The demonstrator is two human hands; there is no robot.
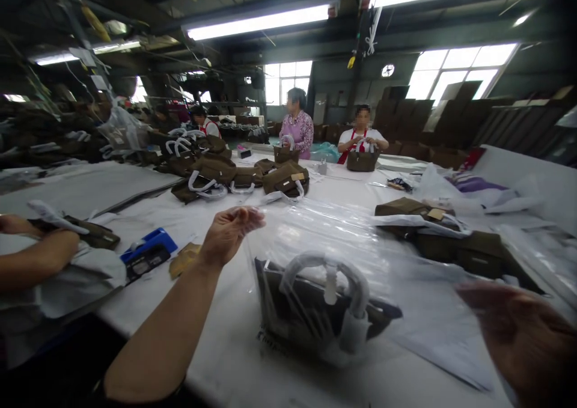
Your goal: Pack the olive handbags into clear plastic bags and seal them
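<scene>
Both apart | left hand [228, 235] raised, pinching plastic bag [300, 231] | right hand [523, 330] lower (blurred), can't tell grip

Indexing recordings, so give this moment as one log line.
left hand: pinching clear plastic | right hand: blurred, grip unclear | handbag: inside plastic, handles up

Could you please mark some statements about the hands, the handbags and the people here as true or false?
1. The left hand pinches the clear plastic bag. True.
2. The nearest handbag has bare handles. False: its handles are wrapped in whitish padding.
3. The person in the floral top is across the white table. True.
4. The right hand rests on the nearest handbag. False: the right hand is off to its right, blurred.
</scene>
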